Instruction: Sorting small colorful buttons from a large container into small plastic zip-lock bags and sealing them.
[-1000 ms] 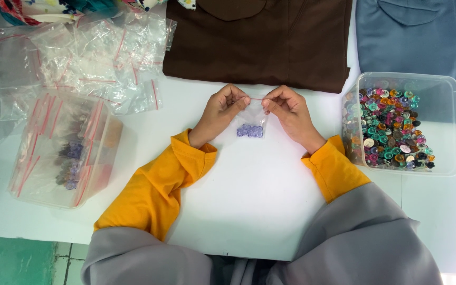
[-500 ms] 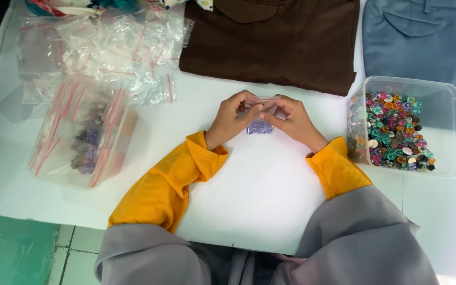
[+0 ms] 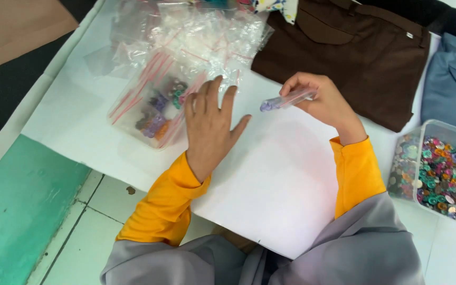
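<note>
While left hand (image 3: 209,126) fingers splayed, right hand (image 3: 320,100) fingers pinching small zip bag (image 3: 286,100) of purple buttons.

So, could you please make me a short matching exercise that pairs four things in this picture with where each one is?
Things:
1. small bag of purple buttons
2. larger bag of filled packets
3. clear tub of mixed buttons
4. brown garment

Places:
A. at the right edge of the white sheet
B. pinched in the right hand
C. folded at the top, beyond the right hand
D. under the fingertips of the left hand

Pairs: 1-B, 2-D, 3-A, 4-C
</note>
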